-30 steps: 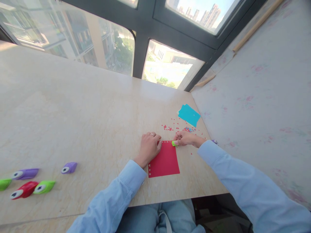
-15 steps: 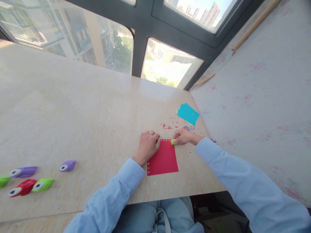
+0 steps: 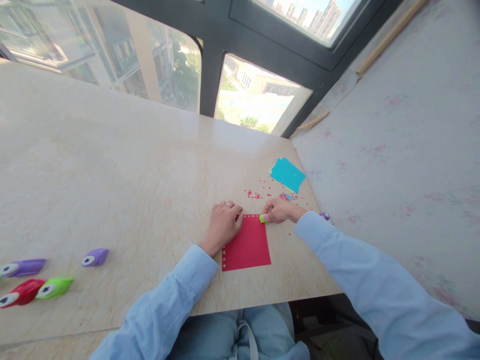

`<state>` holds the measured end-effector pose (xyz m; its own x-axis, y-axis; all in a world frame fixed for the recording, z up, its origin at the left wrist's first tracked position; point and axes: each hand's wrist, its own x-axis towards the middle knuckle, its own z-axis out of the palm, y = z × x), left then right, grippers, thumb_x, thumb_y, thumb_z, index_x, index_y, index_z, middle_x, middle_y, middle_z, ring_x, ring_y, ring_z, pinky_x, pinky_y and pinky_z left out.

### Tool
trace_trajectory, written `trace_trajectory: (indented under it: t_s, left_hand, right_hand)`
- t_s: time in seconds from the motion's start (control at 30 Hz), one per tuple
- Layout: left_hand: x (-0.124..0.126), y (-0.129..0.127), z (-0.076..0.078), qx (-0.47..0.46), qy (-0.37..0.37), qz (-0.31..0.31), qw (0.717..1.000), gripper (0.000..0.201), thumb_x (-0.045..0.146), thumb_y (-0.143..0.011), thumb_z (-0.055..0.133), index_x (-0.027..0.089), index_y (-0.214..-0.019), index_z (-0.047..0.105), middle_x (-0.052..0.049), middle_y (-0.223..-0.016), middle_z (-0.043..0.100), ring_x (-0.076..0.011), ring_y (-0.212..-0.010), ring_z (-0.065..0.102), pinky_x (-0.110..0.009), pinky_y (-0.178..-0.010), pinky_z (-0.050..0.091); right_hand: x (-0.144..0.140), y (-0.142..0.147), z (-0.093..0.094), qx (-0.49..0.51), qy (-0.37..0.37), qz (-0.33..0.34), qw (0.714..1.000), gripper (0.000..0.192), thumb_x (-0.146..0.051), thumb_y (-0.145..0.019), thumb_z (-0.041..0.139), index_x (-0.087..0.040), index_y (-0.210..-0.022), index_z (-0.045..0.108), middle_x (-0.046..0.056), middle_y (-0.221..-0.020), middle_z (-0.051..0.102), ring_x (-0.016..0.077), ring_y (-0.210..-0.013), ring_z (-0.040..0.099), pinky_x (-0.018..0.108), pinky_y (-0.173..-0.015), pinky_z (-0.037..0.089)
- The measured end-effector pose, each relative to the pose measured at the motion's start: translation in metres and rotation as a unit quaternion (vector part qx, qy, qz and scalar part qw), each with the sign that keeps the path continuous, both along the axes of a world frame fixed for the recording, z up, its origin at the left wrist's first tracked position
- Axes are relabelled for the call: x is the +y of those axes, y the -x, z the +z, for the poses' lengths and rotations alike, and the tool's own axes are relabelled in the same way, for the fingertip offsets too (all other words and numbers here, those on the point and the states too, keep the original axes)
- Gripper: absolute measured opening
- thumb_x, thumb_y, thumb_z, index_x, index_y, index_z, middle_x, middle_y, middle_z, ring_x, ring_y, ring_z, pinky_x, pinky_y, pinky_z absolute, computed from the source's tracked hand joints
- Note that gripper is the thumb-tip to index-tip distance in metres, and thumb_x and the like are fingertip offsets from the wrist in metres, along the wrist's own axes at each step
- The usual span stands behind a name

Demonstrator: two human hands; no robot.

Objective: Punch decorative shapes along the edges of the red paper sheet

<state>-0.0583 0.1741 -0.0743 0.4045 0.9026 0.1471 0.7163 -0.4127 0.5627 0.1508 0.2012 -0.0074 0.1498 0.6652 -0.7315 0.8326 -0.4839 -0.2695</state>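
Observation:
A square sheet of red paper (image 3: pixel 247 245) lies on the table, with small shapes punched along its top and left edges. My left hand (image 3: pixel 225 222), a ring on one finger, is closed on the sheet's upper left corner with its fingers curled. At the upper right corner, my right hand (image 3: pixel 279 210) grips a small green craft punch (image 3: pixel 264 218), which sits on the paper's top edge. My fingers cover much of the punch. Red and blue punched bits (image 3: pixel 288 196) are scattered just beyond my right hand.
Blue paper sheets (image 3: pixel 287 175) lie near the wall (image 3: pixel 375 165). On the left are a purple punch (image 3: pixel 95 257), a longer purple one (image 3: pixel 23 267), a red punch (image 3: pixel 23 292) and a green punch (image 3: pixel 55 288). More purple punches (image 3: pixel 326 217) sit by the right wall.
The whole view has shifted slightly, so everything appears a little further left. Both hands keep their places on the red paper, and the green punch stays at the same corner.

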Motion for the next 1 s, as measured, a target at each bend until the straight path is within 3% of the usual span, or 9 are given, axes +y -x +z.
trace_trajectory:
  t_s: [0.2, 0.57, 0.83, 1.0]
  left_hand:
    - [0.0, 0.0, -0.001, 0.005, 0.0, 0.006, 1.0, 0.018, 0.028, -0.092, 0.053, 0.023, -0.097, 0.07, -0.006, -0.097, 0.067, -0.0216, -0.094, 0.057, -0.036, -0.082, 0.037]
    - [0.0, 0.0, 0.0, 0.001, -0.005, 0.006, 1.0, 0.019, 0.027, -0.092, 0.053, 0.022, -0.098, 0.07, -0.007, -0.096, 0.068, -0.0221, -0.097, 0.058, -0.036, -0.084, 0.039]
    - [0.0, 0.0, 0.001, 0.002, -0.004, 0.005, 1.0, 0.018, 0.028, -0.092, 0.054, 0.022, -0.097, 0.07, -0.006, -0.095, 0.068, -0.0218, -0.095, 0.058, -0.035, -0.083, 0.039]
    - [0.0, 0.0, 0.001, 0.012, -0.006, 0.006, 1.0, 0.017, 0.028, -0.091, 0.054, 0.023, -0.097, 0.07, -0.006, -0.094, 0.067, -0.0221, -0.094, 0.058, -0.036, -0.082, 0.038]
  right_hand:
    - [0.0, 0.0, -0.007, 0.009, -0.012, -0.02, 1.0, 0.016, -0.021, -0.071, 0.081, -0.015, -0.072, 0.066, -0.001, -0.06, 0.06, 0.008, -0.054, 0.052, 0.019, -0.053, 0.043]
    - [0.006, 0.003, -0.013, 0.039, -0.002, -0.051, 0.998, 0.034, -0.024, -0.061, 0.09, -0.014, -0.061, 0.058, -0.002, -0.05, 0.056, 0.0095, -0.052, 0.055, 0.02, -0.056, 0.049]
    - [0.004, 0.001, -0.009, 0.058, 0.008, -0.102, 0.993, 0.039, -0.024, -0.06, 0.09, -0.016, -0.073, 0.055, -0.004, -0.056, 0.058, 0.0109, -0.057, 0.06, 0.023, -0.061, 0.053]
    - [0.005, 0.002, -0.008, 0.055, 0.014, -0.094, 0.994, 0.038, -0.023, -0.06, 0.09, -0.017, -0.072, 0.055, -0.004, -0.055, 0.057, 0.0105, -0.057, 0.059, 0.022, -0.059, 0.052]
